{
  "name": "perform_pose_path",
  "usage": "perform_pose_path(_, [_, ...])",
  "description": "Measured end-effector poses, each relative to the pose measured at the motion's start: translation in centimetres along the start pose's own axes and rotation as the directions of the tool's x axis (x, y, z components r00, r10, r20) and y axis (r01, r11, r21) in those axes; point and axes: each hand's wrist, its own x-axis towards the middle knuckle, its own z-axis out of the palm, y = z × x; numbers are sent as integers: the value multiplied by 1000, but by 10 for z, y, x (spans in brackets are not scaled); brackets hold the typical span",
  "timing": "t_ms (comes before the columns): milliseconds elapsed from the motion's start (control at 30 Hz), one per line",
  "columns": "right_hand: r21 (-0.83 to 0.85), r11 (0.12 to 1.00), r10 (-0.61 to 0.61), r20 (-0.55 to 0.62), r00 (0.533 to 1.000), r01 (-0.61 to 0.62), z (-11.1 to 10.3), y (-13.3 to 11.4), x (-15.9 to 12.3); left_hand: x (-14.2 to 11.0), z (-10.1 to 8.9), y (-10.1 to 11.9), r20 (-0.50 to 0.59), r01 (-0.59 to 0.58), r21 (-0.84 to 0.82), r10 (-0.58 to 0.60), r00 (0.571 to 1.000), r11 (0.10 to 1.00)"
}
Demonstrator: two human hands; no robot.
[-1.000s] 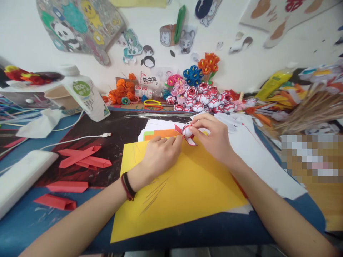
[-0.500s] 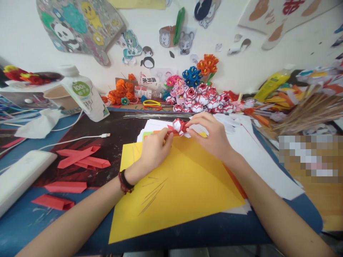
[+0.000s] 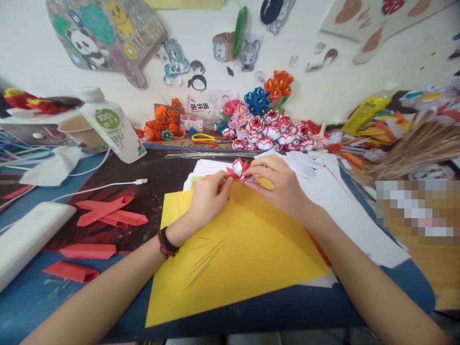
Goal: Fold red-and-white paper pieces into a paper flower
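Between my two hands, above the far edge of a yellow sheet (image 3: 251, 249), is a red-and-white folded paper flower (image 3: 238, 168). My left hand (image 3: 210, 196) pinches a red part at the flower's left side. From the right, my right hand (image 3: 278, 184) has its thumb and fingers closed on the flower's edge; its fingertips partly cover the lower petals. Several thin wires (image 3: 204, 266) lie on the yellow sheet. Folded red paper strips (image 3: 111, 211) rest on the dark mat to the left, with another folded red piece (image 3: 72, 271) nearer me.
A white bottle (image 3: 113, 127) stands at the back left near a white power strip (image 3: 32, 235) and a cable. Finished paper flowers (image 3: 266, 132) are heaped along the wall beside scissors with yellow and orange handles (image 3: 203, 140). White sheets (image 3: 359, 220) spread to the right.
My right hand has shifted slightly, its fingers now lower and closer together against the flower. The left hand keeps its pinch, nearly still.
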Motion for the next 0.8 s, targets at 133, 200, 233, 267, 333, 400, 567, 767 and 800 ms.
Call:
perform_pose_path(133, [-42,999,-8,0,1000,8,-1,-2,0,0,0,0,-1,-6,12,6,1000,1000])
perform_pose_path(200, [-78,997,-14,-5,1000,14,0,-4,0,-1,1,0,-3,-24,42,24,1000,999])
perform_pose_path(233, [-98,995,-16,-8,1000,15,0,-4,0,-2,2,0,-4,-43,66,43,999,997])
perform_pose_path(267, [-118,993,-20,-13,1000,18,1,-5,0,-3,2,-1,-4,-69,97,70,998,993])
perform_pose_path(333, [-149,989,-24,-21,999,21,2,-6,0,-5,4,-1,-1,-128,169,130,991,977])
perform_pose_path(400, [-167,986,-28,-34,999,22,3,-7,0,-8,6,0,-3,-177,245,183,983,953])
perform_pose_path(567, [-174,985,-4,-93,996,-12,8,-9,-2,-9,5,4,-99,-219,394,278,955,892])
perform_pose_path(767, [-179,984,-16,-78,997,1,16,-15,-4,-7,-1,6,-190,-338,645,572,798,686])
perform_pose_path(800, [-184,983,-19,-70,997,6,17,-15,-5,-7,-1,6,-161,-361,663,596,787,656])
